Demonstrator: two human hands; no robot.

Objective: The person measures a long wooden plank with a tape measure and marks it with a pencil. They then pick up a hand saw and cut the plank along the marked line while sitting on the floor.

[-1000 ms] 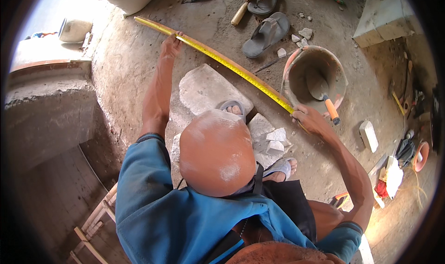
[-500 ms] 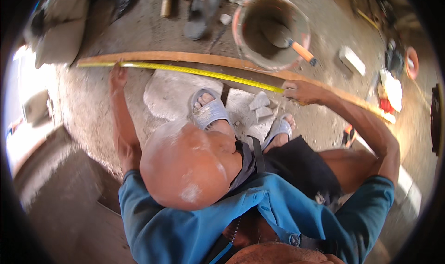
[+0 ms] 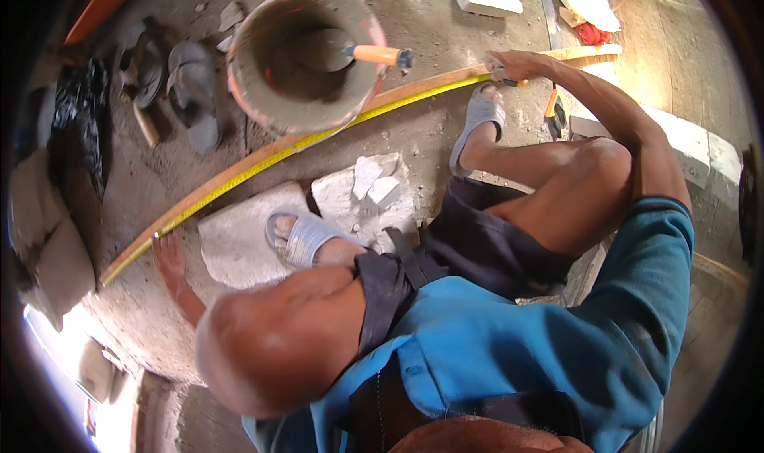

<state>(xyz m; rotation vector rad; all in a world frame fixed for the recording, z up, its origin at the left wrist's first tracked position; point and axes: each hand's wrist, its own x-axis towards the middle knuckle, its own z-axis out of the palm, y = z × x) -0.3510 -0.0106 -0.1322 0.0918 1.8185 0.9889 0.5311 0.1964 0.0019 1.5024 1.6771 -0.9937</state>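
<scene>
A yellow tape measure (image 3: 263, 165) is drawn out along a long wooden strip (image 3: 434, 80) on the ground. My left hand (image 3: 168, 260) is at the tape's lower left stretch, its fingertips against the blade and seemingly pinching it; the blade runs on past them. My right hand (image 3: 513, 65) is closed around the other end, and the tape's case is mostly hidden in it. Between the hands, a bucket (image 3: 241, 75) stands against the strip and partly overlaps it. A trowel (image 3: 378, 55) with an orange handle rests inside, its blade in grey material.
Pale stone slabs (image 3: 247, 242) lie under and beside my sandalled feet, with broken chunks (image 3: 383, 190) on one. Loose sandals (image 3: 193, 95) and a black plastic bag (image 3: 83, 119) are at the left. White blocks lie at the far side (image 3: 489, 0) and right (image 3: 688, 147).
The view has turned and shifted right, so the bucket and strip appear farther left and tilted. Both hands remain at the tape, and more of the right side shows.
</scene>
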